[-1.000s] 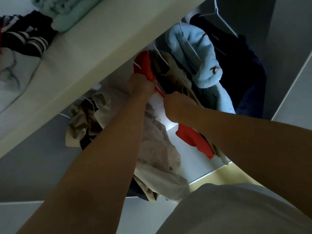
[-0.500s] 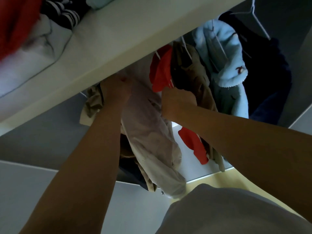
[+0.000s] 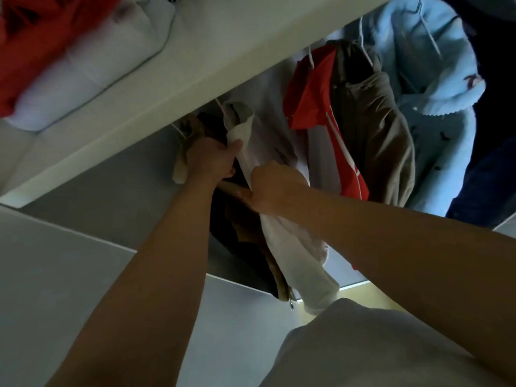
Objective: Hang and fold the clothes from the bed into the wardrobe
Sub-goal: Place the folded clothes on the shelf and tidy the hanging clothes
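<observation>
A pale cream garment [image 3: 296, 247] hangs from a white hanger below the wardrobe shelf [image 3: 212, 60]. My left hand [image 3: 210, 160] grips its upper edge near the collar, thumb over the cloth. My right hand [image 3: 269, 188] holds the same garment a little lower, fingers curled into the fabric. Behind them hangs a dark brown garment [image 3: 243, 230]. To the right hang a red and white jacket [image 3: 315, 101], an olive jacket [image 3: 374, 129] and a light blue fleece [image 3: 435, 65].
Folded clothes lie on the shelf at the top left: a red piece [image 3: 36, 37] and a white one [image 3: 92, 65]. A dark navy garment [image 3: 491, 169] hangs at the far right. The grey wardrobe wall [image 3: 83, 275] fills the lower left.
Both hands have moved left from the red jacket to the cream garment and now hold it closer together. The view has tilted, bringing the shelf's folded clothes closer.
</observation>
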`<move>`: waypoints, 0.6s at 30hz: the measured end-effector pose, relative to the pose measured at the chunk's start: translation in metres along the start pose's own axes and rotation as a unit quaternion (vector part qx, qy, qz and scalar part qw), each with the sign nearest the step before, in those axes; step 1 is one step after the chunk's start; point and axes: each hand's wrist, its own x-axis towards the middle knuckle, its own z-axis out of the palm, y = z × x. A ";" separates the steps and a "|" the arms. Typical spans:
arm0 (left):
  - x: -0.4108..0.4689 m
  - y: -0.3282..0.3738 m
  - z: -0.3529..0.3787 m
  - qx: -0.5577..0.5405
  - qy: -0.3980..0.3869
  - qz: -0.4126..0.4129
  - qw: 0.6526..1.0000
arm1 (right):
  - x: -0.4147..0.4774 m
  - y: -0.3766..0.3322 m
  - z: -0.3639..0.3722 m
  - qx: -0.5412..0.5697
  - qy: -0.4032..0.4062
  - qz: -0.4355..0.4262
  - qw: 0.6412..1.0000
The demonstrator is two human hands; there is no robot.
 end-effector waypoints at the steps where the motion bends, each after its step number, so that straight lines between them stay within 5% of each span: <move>1: 0.000 -0.003 0.004 -0.018 -0.021 -0.010 1.000 | 0.001 -0.001 0.005 -0.003 -0.010 0.008 1.000; 18: -0.012 0.038 0.060 -0.045 -0.072 0.065 0.994 | -0.014 0.035 -0.011 0.002 0.024 0.080 0.997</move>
